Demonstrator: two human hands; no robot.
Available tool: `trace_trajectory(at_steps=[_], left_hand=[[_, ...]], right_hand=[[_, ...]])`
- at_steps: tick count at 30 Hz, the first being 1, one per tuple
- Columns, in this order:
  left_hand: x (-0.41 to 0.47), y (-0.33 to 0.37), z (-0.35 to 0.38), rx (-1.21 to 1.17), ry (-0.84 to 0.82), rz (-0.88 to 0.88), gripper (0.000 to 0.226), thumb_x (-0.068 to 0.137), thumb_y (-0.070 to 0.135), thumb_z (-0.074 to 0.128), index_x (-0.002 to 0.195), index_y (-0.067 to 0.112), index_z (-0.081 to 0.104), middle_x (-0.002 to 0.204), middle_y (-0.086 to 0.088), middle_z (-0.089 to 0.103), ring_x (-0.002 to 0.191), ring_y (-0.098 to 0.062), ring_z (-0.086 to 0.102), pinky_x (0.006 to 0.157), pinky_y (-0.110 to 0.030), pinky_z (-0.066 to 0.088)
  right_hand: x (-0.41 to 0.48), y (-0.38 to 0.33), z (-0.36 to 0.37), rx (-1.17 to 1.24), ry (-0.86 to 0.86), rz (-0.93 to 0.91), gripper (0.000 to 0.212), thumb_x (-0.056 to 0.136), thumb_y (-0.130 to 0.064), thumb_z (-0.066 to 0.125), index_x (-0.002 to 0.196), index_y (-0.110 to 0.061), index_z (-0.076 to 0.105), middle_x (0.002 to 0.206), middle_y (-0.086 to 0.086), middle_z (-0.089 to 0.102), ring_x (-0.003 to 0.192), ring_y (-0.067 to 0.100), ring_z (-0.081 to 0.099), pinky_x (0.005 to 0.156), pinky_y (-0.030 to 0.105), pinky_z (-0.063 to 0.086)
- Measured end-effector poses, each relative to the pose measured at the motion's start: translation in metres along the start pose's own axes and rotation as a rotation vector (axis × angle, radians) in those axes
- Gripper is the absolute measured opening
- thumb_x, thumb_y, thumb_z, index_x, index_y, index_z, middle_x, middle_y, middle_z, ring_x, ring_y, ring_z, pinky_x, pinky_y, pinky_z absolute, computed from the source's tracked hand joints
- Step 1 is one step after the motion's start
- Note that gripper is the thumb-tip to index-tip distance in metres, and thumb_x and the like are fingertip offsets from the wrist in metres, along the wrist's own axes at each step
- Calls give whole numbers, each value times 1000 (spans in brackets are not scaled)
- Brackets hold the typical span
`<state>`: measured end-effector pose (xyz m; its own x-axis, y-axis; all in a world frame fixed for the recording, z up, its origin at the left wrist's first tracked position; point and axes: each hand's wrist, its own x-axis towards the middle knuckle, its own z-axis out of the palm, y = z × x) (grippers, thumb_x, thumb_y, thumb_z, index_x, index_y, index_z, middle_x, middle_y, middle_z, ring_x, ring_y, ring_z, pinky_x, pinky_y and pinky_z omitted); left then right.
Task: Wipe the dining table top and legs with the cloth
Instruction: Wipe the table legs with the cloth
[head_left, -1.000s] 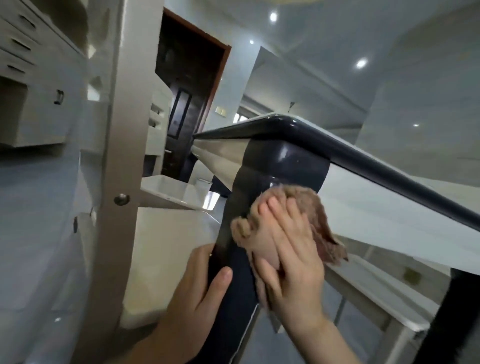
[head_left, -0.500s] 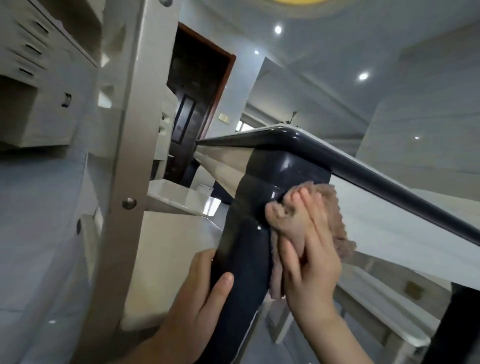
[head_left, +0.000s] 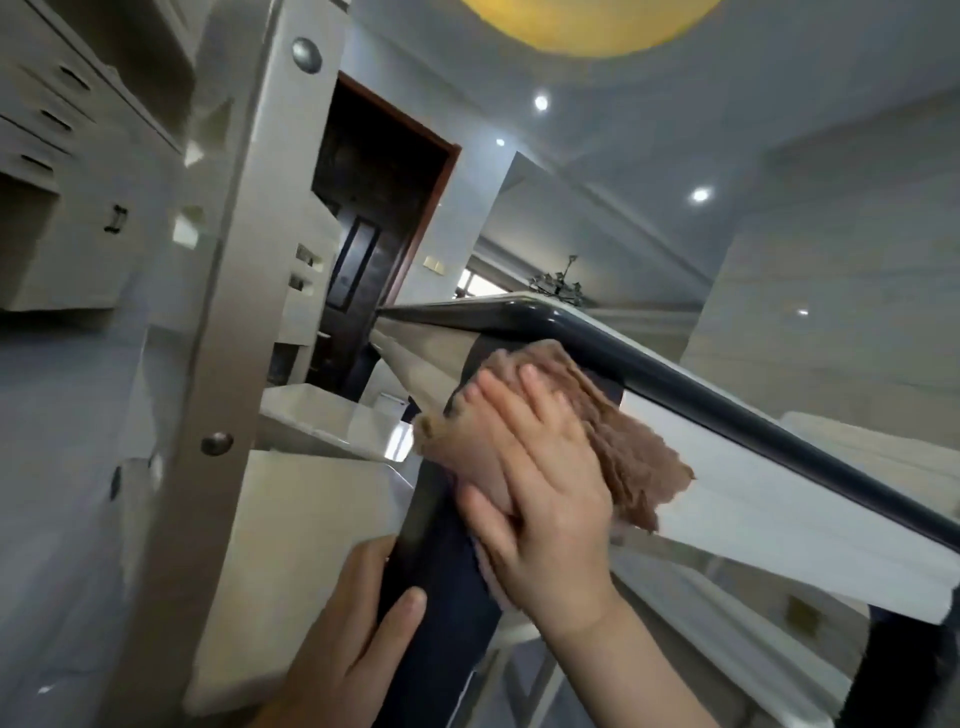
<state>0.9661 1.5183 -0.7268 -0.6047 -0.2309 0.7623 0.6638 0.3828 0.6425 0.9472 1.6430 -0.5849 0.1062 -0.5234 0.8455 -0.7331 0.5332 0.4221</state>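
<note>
Seen from low beside the table corner, the right hand (head_left: 540, 499) lies flat with fingers straight and slightly spread, pressing a brown cloth (head_left: 618, 452) against the top of the dark table leg (head_left: 441, 613), just under the dark table edge (head_left: 675, 379). Lower down, the left hand (head_left: 343, 639) grips the same leg, thumb across its front, fingers hidden behind.

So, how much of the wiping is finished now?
Done: cannot tell; the table top is out of sight from below. In hand: the right hand presses the cloth on the upper end of the dark leg, the left hand grips it lower. Left: maybe the other leg at right.
</note>
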Motion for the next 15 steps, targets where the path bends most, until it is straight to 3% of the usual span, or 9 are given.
trace_trajectory(at_steps=[3,7,12,15], left_hand=[[0,0,4,-17,-1,-27,70,80,81,21,121,32,49,109,15,59,95,3,61,85,-15,41],[7,11,-2,-200,-52,-112,42,89,58,40,117,28,49,98,6,63,89,-8,64,78,-26,46],[5,-2,0,-285,-131,-81,40,87,59,42,110,26,49,101,-1,58,95,-17,60,83,-36,48],[6,-5,-1,-342,-157,-93,36,89,50,43,108,20,50,100,-6,58,95,-23,58,86,-42,48]], right_hand=[[0,8,-4,10,-58,-72,46,94,-26,56,135,-6,55,145,5,49,143,22,36,115,46,32],[-49,0,11,94,215,234,46,102,-32,39,134,-2,51,147,4,46,141,27,38,119,45,25],[-152,-70,52,72,14,279,54,103,-33,35,154,-22,20,161,-10,21,146,13,26,121,31,14],[-149,-78,56,152,71,321,49,103,-34,34,150,-21,31,158,-9,29,144,16,33,121,37,18]])
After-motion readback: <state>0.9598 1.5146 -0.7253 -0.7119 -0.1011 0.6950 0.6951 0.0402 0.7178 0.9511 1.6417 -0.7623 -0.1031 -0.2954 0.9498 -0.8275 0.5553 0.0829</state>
